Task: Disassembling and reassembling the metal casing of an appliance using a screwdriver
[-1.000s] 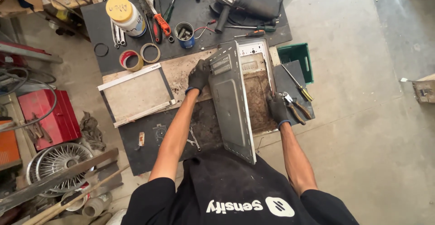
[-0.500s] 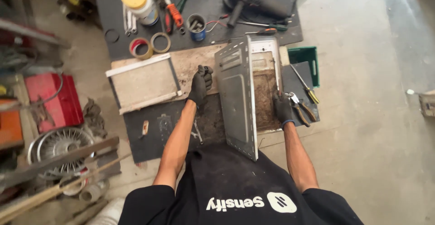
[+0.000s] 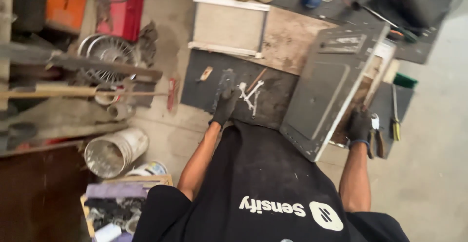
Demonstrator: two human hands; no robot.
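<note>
The gloved right hand [image 3: 360, 124] is clamped on the lower edge of a tilted grey metal panel [image 3: 325, 86]. Left of the panel, the gloved left hand [image 3: 225, 104] closes on a dark tool, beside wrenches [image 3: 251, 94] on the black mat [image 3: 204, 76].

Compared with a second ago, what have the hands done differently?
The left hand has let go of the grey metal panel and dropped to the dark mat near the wrenches. The right hand still holds the tilted panel's edge.
</note>
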